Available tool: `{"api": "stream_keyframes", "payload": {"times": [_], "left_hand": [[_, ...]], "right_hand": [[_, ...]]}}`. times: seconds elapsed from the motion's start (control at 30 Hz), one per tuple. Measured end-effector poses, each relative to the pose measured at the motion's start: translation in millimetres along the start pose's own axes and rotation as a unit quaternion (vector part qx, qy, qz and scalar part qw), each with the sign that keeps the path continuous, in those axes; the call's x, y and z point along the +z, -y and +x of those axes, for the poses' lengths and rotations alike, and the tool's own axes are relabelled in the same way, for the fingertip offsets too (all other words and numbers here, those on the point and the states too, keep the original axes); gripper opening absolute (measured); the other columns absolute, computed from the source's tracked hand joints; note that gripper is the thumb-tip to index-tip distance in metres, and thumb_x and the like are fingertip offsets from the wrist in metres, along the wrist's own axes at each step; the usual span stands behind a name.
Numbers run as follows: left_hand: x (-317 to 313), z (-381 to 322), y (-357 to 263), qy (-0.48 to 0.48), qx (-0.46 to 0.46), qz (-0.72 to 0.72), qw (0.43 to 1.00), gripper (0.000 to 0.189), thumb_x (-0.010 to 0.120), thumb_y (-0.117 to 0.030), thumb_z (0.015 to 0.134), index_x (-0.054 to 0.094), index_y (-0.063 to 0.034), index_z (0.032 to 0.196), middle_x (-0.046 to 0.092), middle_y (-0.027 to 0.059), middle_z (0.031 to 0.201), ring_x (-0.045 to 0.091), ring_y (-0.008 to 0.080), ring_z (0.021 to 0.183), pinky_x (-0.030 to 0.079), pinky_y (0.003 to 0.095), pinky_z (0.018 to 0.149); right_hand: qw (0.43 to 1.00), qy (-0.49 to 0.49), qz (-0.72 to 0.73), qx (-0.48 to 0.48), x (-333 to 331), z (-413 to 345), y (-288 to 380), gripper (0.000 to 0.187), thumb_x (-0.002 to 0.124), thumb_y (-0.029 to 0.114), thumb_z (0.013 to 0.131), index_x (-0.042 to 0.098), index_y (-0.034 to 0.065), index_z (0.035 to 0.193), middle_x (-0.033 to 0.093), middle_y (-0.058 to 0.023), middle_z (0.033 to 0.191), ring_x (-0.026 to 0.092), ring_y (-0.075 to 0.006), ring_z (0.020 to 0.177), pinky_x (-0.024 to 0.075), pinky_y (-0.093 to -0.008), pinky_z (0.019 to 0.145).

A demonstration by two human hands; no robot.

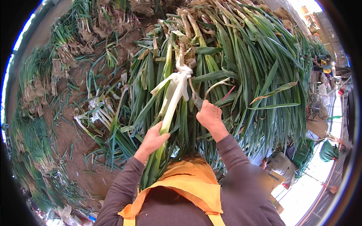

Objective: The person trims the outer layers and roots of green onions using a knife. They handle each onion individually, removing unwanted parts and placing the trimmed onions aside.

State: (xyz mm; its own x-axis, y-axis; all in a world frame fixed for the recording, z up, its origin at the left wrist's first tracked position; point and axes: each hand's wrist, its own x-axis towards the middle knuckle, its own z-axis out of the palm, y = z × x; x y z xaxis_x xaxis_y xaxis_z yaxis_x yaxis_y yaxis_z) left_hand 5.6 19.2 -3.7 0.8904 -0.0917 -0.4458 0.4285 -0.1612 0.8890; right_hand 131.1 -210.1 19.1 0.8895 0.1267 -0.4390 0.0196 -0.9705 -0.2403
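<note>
My left hand (152,139) is closed around the lower white part of a large leek (173,108). Its root end points away from me, and its green leaves trail down beside my orange apron. Pale outer layers (181,74) are peeled loose and bunched near the root end. To the right of the stalk, my right hand (209,115) is closed in a fist on a small dark-grey tool (197,100). The tool's exact kind cannot be told. Under both hands lies a big heap of untrimmed leeks (249,65), roots on the far side.
White-stemmed leeks (106,114) lie to the left on the brown ground (70,138), among leaf scraps. Bundles of smaller rooted onions (63,46) stand farther left. At far right are a person (325,64), a green crate (304,155) and a cardboard piece (317,127).
</note>
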Motion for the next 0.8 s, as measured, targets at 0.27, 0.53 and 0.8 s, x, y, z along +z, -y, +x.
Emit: {"api": "stream_keyframes", "payload": {"times": [0.27,0.53,0.8], "left_hand": [[-85.0,-22.8,-26.4,0.145,-0.266,-0.491,0.817,0.053,0.066,-0.017,0.091,0.045,-0.0014,0.136,0.066,0.0193,0.093,0.069,0.0255,0.078,0.061,0.0363,0.071],[-51.3,-30.3,-0.6,0.12,-0.249,-0.635,0.722,0.063,0.06,-0.027,0.095,0.035,-0.0021,0.147,0.066,0.0139,0.092,0.066,0.0225,0.076,0.058,0.0337,0.068],[-52.3,-5.5,-94.2,0.053,-0.044,-0.415,0.907,0.072,0.067,-0.031,0.081,0.042,0.0074,0.136,0.065,0.0157,0.078,0.066,0.0199,0.064,0.057,0.0281,0.06]], "right_hand": [[0.998,-0.007,0.03,-0.048,-0.9,-23.2,9.6,0.019,0.054,0.01,0.076,0.056,-0.003,0.091,0.069,-0.026,0.084,0.069,-0.0425,0.077,0.0546,-0.0498,0.073],[0.998,0.015,0.037,-0.045,3.9,-1.4,10.5,0.02,0.053,0.01,0.076,0.059,-0.0037,0.09,0.069,-0.0262,0.084,0.069,-0.0435,0.081,0.0545,-0.0505,0.077],[0.996,-0.046,0.073,0.011,-10.0,14.1,-7.2,0.022,0.056,0.013,0.077,0.055,-0.0008,0.095,0.068,-0.0245,0.083,0.067,-0.0442,0.082,0.0515,-0.0534,0.077]]}}
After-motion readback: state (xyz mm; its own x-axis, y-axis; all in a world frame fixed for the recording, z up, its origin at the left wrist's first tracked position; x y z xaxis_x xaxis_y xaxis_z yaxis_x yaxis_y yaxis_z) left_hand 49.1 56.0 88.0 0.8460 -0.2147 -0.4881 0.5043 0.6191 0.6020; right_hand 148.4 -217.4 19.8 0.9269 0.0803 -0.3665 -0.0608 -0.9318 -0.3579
